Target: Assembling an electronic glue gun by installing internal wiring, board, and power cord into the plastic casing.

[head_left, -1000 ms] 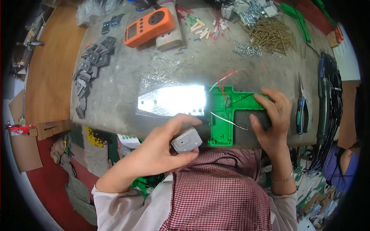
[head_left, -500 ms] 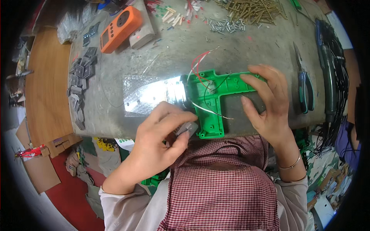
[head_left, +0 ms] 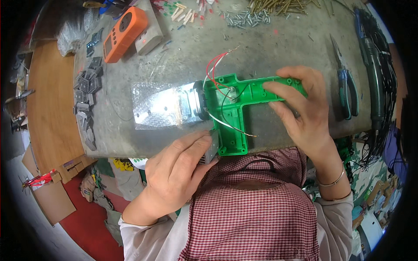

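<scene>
A green T-shaped plastic housing half (head_left: 234, 114) lies open side up near the table's front edge. My right hand (head_left: 302, 102) grips the end of its arm, fingers over the top edge and thumb at the lower edge. My left hand (head_left: 176, 163) pinches a small grey ribbed plastic piece (head_left: 212, 145) beside the housing's lower left edge; fingers hide part of the piece. A clear tapered lens piece in bubble wrap (head_left: 159, 106) joins the housing's left side through a dark collar (head_left: 201, 101). Red, white and black wires (head_left: 213, 65) stick out of the housing.
Several grey ribbed pieces (head_left: 87, 89) lie along the left. An orange meter (head_left: 125, 34) sits by a power strip (head_left: 149, 39) at the back. Silver screws (head_left: 247, 18) and brass screws (head_left: 283, 5) are piled far off. Pliers (head_left: 347, 93) and an electric screwdriver (head_left: 375, 87) are at right.
My left hand has turned the grey piece more upright and brought it against the housing's left edge. My right thumb has closed in on the housing's arm. The whole view has shifted slightly.
</scene>
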